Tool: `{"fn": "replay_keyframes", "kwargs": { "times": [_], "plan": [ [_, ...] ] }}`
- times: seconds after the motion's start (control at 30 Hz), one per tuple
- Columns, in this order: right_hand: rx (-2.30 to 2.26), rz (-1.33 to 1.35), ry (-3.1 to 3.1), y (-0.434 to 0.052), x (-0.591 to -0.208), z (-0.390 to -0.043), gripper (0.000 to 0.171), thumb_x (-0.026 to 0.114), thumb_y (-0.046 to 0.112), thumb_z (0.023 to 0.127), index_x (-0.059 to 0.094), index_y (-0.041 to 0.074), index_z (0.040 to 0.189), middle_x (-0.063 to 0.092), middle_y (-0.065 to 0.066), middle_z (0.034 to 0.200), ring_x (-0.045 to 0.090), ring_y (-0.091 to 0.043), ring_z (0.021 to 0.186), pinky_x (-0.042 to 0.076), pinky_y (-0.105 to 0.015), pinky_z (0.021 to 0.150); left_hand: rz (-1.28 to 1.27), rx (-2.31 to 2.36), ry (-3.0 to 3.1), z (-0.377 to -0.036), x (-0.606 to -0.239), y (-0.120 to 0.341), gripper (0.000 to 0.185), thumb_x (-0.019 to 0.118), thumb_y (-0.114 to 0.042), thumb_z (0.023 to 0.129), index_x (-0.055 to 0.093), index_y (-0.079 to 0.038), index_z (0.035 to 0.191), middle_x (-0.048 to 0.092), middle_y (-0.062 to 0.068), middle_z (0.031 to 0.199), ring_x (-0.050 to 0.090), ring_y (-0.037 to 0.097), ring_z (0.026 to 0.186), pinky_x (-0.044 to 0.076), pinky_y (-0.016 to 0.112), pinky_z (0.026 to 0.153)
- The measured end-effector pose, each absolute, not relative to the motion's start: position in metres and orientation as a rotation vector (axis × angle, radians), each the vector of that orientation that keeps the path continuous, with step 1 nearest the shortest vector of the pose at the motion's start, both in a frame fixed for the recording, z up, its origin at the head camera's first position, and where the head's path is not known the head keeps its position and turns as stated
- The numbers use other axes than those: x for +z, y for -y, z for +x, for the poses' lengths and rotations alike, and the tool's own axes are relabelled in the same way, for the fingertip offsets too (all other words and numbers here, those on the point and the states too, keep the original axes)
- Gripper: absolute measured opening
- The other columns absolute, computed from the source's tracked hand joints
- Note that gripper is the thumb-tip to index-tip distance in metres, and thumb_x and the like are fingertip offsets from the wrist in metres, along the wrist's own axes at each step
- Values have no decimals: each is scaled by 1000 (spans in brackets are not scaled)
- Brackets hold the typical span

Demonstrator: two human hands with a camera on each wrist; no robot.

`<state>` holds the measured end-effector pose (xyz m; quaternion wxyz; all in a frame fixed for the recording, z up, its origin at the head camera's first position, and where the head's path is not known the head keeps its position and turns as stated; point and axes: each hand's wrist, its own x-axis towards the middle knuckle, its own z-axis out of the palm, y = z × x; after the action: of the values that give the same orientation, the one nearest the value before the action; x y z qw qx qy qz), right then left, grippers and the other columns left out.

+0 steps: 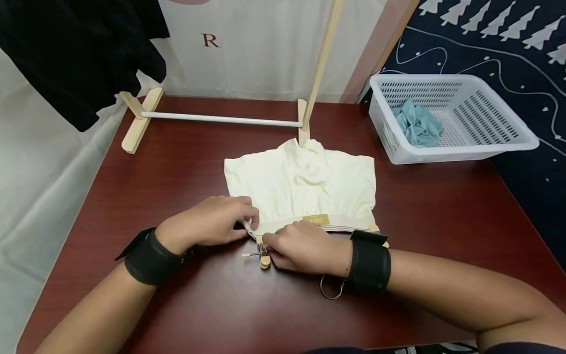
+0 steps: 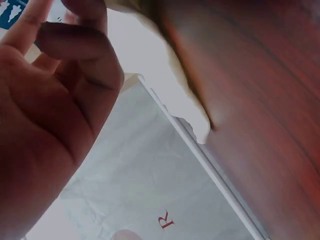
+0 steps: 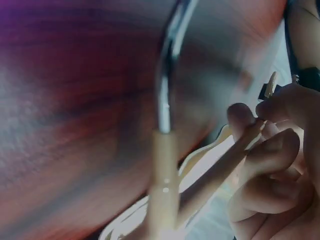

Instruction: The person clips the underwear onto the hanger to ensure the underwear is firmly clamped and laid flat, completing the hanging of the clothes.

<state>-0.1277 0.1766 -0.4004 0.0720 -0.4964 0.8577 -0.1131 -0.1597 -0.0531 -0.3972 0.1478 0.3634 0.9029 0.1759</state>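
Cream shorts point(image 1: 269, 182) lie spread on the table, waistband with a gold label point(image 1: 316, 220) toward me. At the waistband's left corner, my left hand point(image 1: 216, 220) pinches the fabric between thumb and fingers. My right hand point(image 1: 309, 248) grips the wooden clip point(image 1: 264, 259) of a hanger at that same corner. The hanger's metal hook point(image 1: 331, 295) sticks out below the right wrist; its wooden bar point(image 3: 215, 180) shows in the right wrist view, running toward the fingers. A second wooden clip point(image 1: 374, 228) sits at the right waistband corner, partly hidden by the wristband.
A wooden rack with a white crossbar point(image 1: 221, 119) stands at the back, dark clothing point(image 1: 84, 54) hanging at its left. A white basket point(image 1: 468, 152) holding a teal cloth point(image 1: 417, 123) is at the back right. The red-brown table's point(image 1: 212, 314) near edge is close to me.
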Motion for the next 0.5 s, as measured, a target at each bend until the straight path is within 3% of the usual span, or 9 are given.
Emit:
{"fn": "replay_keyframes", "kwargs": {
  "times": [0.1,0.3,0.5],
  "plan": [
    [-373,-1433,-2590,-175,-396,-128,22,73,21,83,51,17,81,45,12,62,40,-3,50,30,-20,45,1053,544,-2626,-160,-394,55,20,73,-11,82,63,-28,84,59,-13,89,61,6,79,49,29,72],
    [-228,-1465,-2725,-172,-393,-124,42,78,47,80,50,16,88,48,11,62,46,-7,47,34,-25,41,1042,580,-2633,-159,-390,54,16,73,-13,83,62,-24,83,58,-9,84,53,6,73,46,27,70],
    [-105,-1600,-2881,-172,-391,-122,28,70,38,86,53,17,80,50,6,59,48,-12,45,37,-30,41,1070,611,-2631,-158,-391,53,22,78,-20,83,57,-23,79,55,-7,78,49,5,69,43,25,65]
  ]
}}
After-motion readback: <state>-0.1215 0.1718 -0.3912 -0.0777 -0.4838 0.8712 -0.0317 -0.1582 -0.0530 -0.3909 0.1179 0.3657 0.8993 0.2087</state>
